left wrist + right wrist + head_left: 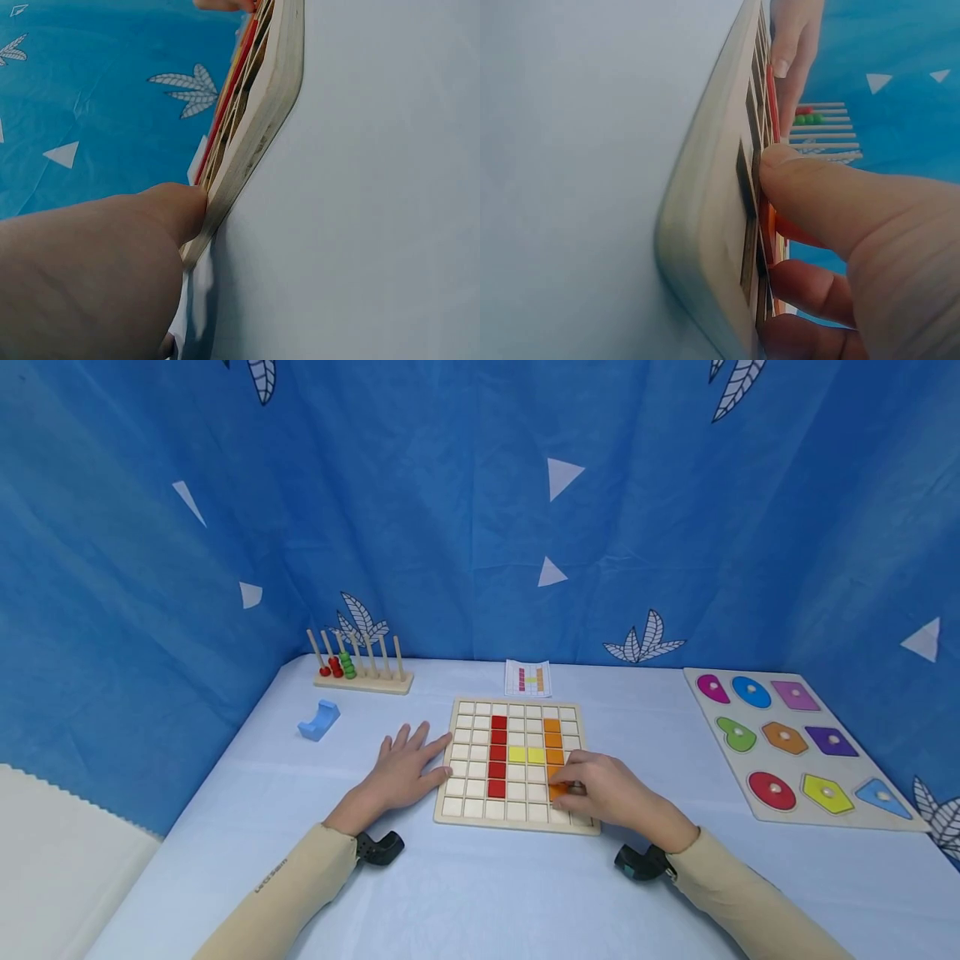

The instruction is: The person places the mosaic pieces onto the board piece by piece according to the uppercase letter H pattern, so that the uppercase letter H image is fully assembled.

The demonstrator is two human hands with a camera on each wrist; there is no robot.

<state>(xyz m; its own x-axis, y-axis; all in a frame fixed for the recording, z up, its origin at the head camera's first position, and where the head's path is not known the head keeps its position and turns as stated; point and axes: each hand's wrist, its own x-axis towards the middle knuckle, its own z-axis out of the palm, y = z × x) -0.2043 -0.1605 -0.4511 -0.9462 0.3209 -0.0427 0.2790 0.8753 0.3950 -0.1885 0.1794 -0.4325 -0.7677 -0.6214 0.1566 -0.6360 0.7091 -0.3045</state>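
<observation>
A square wooden grid board [517,826] lies on the table between the two hands. Set in it are a column of red tiles [498,752], two yellow tiles [527,755] and a column of orange tiles [552,740]. My right hand [606,787] pinches an orange tile [557,791] at the lower end of that column, thumb nearest the front edge; in the right wrist view, fingers partly hide it. With fingers spread, my left hand [401,772] rests at the board's left side, its thumb [184,210] against the edge.
Behind the board lies a printed card [528,678] with a similar coloured pattern. A wooden peg stand [363,682] with red and green beads stands back left, a blue curved block [319,721] before it. To the right lies a knobbed shape puzzle [780,756]. Blue curtain [472,510] hangs behind.
</observation>
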